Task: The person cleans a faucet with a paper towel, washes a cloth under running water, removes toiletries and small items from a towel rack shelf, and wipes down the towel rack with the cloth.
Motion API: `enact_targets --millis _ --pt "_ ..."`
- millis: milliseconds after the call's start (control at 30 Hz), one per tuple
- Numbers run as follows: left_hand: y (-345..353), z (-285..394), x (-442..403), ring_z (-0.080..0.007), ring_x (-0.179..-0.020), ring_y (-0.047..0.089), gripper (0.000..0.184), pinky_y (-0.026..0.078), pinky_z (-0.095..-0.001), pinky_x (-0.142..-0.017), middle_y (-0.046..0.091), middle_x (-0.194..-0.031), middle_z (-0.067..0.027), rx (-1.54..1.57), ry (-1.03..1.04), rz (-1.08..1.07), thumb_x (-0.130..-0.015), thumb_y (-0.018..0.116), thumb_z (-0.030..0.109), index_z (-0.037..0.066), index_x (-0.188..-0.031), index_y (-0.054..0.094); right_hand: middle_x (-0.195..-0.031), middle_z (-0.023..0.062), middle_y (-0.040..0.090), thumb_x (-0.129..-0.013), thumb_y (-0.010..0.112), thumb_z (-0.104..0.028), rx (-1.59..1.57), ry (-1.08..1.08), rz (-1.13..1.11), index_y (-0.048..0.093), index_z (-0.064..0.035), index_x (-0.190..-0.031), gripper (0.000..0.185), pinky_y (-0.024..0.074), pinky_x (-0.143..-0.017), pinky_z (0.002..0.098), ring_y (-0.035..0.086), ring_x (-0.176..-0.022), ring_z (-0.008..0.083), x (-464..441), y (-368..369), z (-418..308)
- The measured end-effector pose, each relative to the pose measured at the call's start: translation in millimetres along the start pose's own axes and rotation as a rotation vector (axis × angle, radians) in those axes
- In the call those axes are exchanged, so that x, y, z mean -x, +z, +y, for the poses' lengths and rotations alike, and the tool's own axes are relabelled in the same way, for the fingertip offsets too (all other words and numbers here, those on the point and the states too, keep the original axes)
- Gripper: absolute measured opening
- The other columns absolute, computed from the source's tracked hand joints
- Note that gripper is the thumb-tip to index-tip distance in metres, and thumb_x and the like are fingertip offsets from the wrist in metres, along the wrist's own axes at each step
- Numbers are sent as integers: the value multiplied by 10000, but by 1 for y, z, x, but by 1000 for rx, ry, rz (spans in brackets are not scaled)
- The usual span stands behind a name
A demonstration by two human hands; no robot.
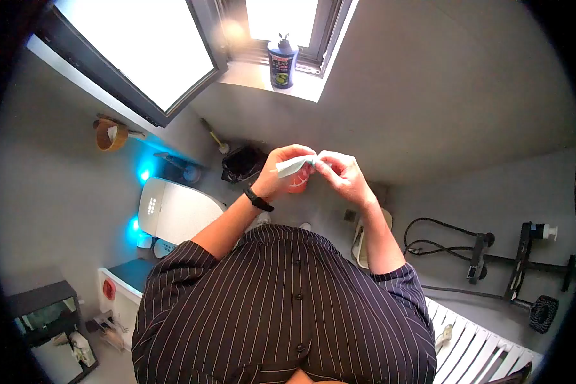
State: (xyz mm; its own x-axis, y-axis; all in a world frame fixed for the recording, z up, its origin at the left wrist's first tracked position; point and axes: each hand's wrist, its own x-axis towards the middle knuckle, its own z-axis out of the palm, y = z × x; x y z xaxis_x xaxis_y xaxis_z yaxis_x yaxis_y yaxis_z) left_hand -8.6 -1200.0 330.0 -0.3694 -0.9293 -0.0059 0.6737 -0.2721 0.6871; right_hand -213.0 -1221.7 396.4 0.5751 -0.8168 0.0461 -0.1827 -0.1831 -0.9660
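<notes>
Seen from the head camera, a person in a pinstriped shirt [288, 294] raises both hands over a bathroom floor [326, 214], the right hand [344, 174] pinching one end of a pale green strip [292, 167] between thumb and fingers. The left hand [280, 168], a black watch [258, 200] at its wrist, curls beside and behind the strip; its fingertips are partly hidden, so what it grips cannot be told. A red packet [297, 182] with white markings shows between the hands, just below the strip, its bearer unclear. With the work held in midair, a loosened pinch could send the strip to the floor or toward the bin [242, 164] beyond the left hand, while a hard tug might tear the packet, if the two are joined. The toilet [182, 208] sits off to the left, the bottle [283, 64] on the sill well apart.
</notes>
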Motion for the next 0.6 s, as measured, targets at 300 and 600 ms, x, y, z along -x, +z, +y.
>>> enact_targets --millis 300,600 --pt "21 -29 2 -135 -971 642 232 512 -283 -791 688 -1130 -51 241 59 169 -974 644 114 55 -1199 653 -702 38 630 -921 685 -166 263 -158 489 702 -23 -873 152 401 -499 258 499 -552 79 -2 30 21" --pt "13 -41 2 -165 -1008 644 222 521 -318 -870 680 -1121 -63 236 9 277 -984 626 111 20 -1186 635 -773 64 651 -813 755 -83 431 -207 571 697 -55 -919 124 494 -537 293 609 -575 148 11 25 20"
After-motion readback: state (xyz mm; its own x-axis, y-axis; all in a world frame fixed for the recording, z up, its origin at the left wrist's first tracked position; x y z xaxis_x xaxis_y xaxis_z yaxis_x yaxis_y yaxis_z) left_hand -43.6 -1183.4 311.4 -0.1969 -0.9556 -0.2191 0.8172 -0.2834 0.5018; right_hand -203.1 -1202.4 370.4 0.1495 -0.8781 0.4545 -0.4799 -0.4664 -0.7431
